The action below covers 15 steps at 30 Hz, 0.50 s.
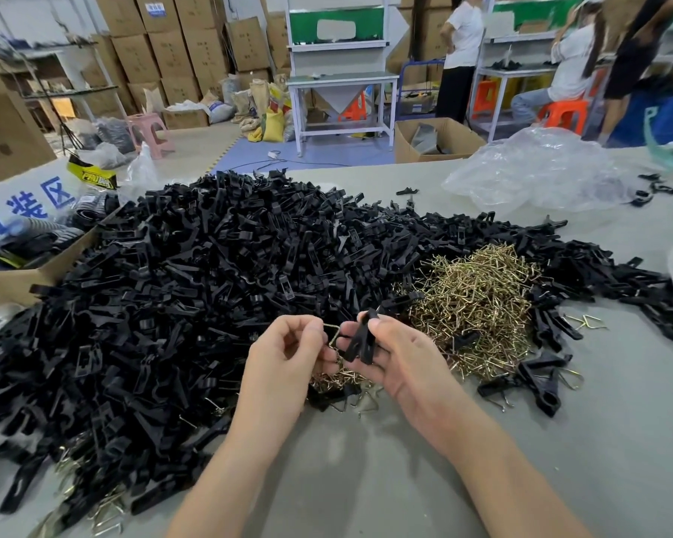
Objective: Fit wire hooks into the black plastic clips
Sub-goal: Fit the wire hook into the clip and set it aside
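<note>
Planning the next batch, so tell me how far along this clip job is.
Done: only a few clips with hooks seem finished, lying right of the hands on the table. In hand: the left hand pinches a wire hook while the right hand grips one black clip, hook apparently not yet seated. Left: nearly everything, the big heap of black clips and the pile of loose hooks.

Stacked cardboard boxes (171,52) line the far wall behind white workbenches (342,77), an orange stool (566,110), a pink stool (150,128) and a blue floor mat (307,153)
</note>
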{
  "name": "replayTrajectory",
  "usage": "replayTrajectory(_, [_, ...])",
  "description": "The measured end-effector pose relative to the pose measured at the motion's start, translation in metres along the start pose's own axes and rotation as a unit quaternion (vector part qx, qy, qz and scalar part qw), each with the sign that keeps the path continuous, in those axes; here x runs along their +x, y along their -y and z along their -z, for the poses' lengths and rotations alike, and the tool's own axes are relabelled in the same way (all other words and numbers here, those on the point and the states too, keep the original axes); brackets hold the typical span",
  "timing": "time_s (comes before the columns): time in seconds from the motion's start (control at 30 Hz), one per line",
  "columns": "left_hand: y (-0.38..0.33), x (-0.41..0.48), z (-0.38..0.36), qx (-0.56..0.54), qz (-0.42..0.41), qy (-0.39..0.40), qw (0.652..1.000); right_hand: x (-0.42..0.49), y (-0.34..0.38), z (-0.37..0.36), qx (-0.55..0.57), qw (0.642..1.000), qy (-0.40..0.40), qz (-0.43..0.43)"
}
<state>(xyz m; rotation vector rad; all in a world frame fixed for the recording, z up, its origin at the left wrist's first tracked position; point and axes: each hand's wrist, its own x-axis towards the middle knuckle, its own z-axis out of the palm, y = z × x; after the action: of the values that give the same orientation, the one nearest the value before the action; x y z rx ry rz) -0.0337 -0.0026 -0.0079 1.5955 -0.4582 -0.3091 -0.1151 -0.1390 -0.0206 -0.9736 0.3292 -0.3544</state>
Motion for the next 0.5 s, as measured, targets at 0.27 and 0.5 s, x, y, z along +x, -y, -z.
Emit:
replayTrajectory(0.27, [0.0026, -0.0064, -0.0045, 0.16, -0.127, 0.012, 0.979, -0.0026, 0.0025, -0.0003, 0.05, 0.998, 0.019, 0.019])
replayTrajectory(0.5, [-0.0048, -0.0032, -0.0064, -0.083, 0.037, 0.005, 0.996, -0.0003, 0.003, 0.0052, 0.175, 0.984, -0.005, 0.024])
